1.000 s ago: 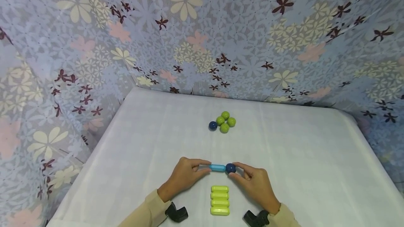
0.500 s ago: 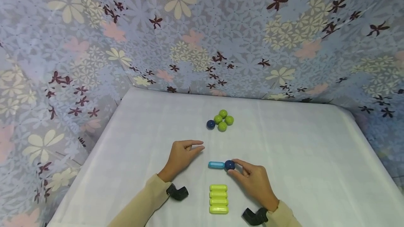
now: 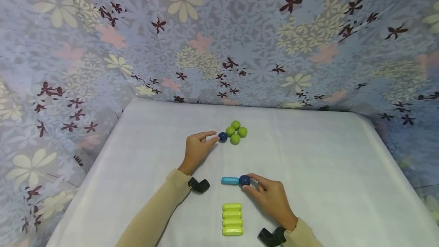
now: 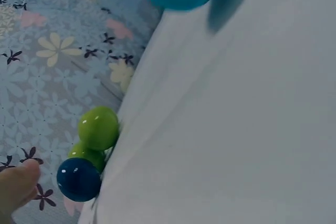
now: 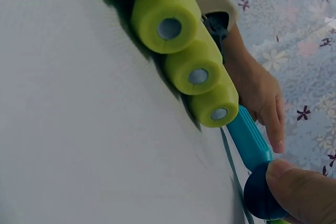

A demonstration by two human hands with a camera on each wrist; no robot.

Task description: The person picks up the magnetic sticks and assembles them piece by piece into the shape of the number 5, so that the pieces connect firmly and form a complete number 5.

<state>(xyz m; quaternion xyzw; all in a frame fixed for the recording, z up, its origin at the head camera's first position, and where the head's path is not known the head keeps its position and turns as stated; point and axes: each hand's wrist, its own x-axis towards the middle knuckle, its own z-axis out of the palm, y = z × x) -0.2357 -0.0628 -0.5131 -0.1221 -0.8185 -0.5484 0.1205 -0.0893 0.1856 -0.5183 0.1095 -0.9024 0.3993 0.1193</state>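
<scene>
My right hand (image 3: pixel 272 197) pinches a dark blue ball (image 3: pixel 244 180) between thumb and index finger. A light blue magnetic rod (image 3: pixel 229 180) lies end-on against that ball, pointing left. Farther up the table, my left hand (image 3: pixel 197 149) has its thumb and index finger spread, fingertips right beside a second dark blue ball (image 3: pixel 222 137). In the left wrist view a fingertip (image 4: pixel 27 174) shows a small gap from this ball (image 4: pixel 79 180). Several green balls (image 3: pixel 235 139) cluster against its right side.
Several yellow-green rods (image 3: pixel 232 214) lie stacked in a column in front, between the forearms; their ends carry grey metal discs in the right wrist view. A white cloth (image 3: pixel 308 163) covers the table. A flowered curtain (image 3: pixel 219 48) hangs behind and at the sides.
My left hand has let go of the light blue rod and moved up the table to the second dark blue ball. My right hand still holds its ball in about the same place.
</scene>
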